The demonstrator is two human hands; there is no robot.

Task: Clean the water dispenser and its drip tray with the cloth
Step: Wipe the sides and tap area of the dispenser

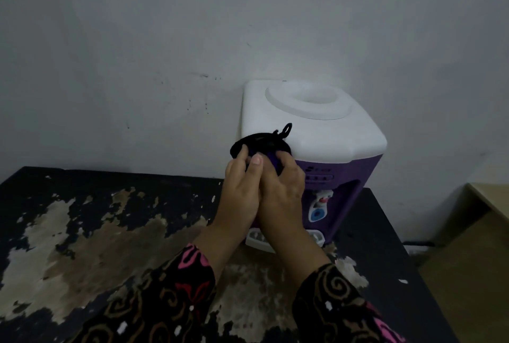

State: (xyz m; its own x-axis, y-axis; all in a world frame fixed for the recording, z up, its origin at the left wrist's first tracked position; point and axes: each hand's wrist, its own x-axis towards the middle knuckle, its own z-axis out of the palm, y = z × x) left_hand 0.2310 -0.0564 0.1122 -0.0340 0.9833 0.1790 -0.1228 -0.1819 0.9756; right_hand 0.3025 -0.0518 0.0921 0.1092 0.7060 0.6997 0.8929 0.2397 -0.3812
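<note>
Cloth, black with a purple patch and a small loop sticking up, sits bunched at the centre of the frame. The fingers of the left hand curl over its left side, thumb laid across the front. The right hand presses close beside it, fingertips tucked into the cloth's right side. Both hands grip the bundle just at the left front edge of the water dispenser; contact with it cannot be told. This white-topped, purple-bodied unit stands right of centre against a grey wall, on a black table with badly peeled paint. Its white drip tray shows at the base, partly hidden behind the wrists. Patterned sleeves fill the bottom edge.
</note>
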